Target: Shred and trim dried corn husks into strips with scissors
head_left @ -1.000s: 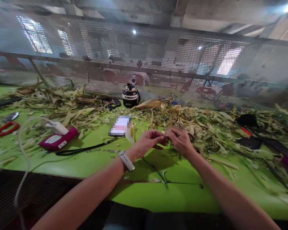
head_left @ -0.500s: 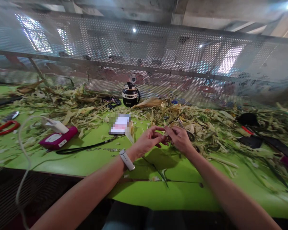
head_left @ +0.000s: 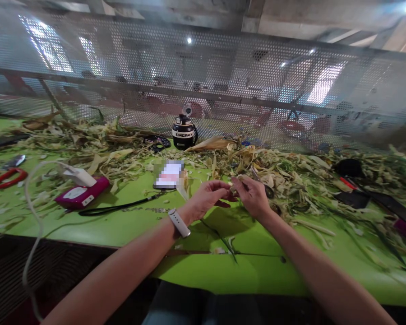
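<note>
The 2 hands are brought close together above the table (head_left: pixel 219 280), with fingertips almost meeting at a small pale piece (head_left: pixel 231 184). The left hand (head_left: pixel 212 195) is half curled, its thumb and index finger bent toward the piece. The right hand (head_left: pixel 252 195) is more tightly curled, with thumb and index finger drawn in at the same spot. Which fingers are closed on the piece cannot be told, since it is tiny and partly covered. Behind the right hand a blade (head_left: pixel 254 173) can be seen; whether it is gripped cannot be told. A watch (head_left: pixel 179 222) is worn on the left wrist.

Just beyond the left hand, a husk (head_left: pixel 182 187) and a phone (head_left: pixel 169 174) are laid. A strap (head_left: pixel 120 209) is stretched leftward toward a purple power block (head_left: pixel 82 194). Peelings (head_left: pixel 284 169) are heaped beyond and right of the right hand, and a bottle (head_left: pixel 183 134) is stood before the mesh (head_left: pixel 216 76). Bare green surface is left below the hands, up to the near edge.
</note>
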{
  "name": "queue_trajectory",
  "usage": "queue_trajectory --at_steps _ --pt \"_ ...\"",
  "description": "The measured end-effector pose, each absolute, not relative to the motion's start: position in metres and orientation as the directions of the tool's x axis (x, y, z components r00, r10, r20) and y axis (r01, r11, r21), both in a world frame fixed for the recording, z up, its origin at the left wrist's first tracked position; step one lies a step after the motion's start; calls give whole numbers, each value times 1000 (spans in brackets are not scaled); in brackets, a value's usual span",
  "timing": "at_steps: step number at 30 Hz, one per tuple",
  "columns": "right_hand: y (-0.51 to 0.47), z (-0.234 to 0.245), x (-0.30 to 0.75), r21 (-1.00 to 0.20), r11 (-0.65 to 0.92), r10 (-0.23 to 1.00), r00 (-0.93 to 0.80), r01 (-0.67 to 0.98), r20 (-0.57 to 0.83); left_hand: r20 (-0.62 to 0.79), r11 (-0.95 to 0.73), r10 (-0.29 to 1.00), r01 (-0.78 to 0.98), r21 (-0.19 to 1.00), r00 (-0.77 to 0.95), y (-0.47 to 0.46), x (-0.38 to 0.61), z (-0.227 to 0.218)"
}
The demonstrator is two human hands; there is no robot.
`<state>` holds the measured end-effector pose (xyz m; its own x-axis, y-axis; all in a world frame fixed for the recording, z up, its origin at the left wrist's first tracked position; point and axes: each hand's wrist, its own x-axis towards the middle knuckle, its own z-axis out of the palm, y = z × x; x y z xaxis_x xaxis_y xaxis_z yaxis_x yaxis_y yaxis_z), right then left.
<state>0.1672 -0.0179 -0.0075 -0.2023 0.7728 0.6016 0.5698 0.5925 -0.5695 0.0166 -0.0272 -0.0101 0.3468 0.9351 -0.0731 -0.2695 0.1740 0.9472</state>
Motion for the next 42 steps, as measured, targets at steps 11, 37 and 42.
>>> queue_trajectory --at_steps 11,37,42 --pt "-12 -8 170 -599 575 751 -68 557 657 -90 216 910 -278 936 405 -29 18 -11" --pt "-6 -5 181 -49 809 406 -496 586 768 -30 247 945 -652 717 325 -14 15 -25" --pt "-4 -8 180 -21 799 375 -470 601 799 -75 296 939 -681 669 335 -17 16 -21"
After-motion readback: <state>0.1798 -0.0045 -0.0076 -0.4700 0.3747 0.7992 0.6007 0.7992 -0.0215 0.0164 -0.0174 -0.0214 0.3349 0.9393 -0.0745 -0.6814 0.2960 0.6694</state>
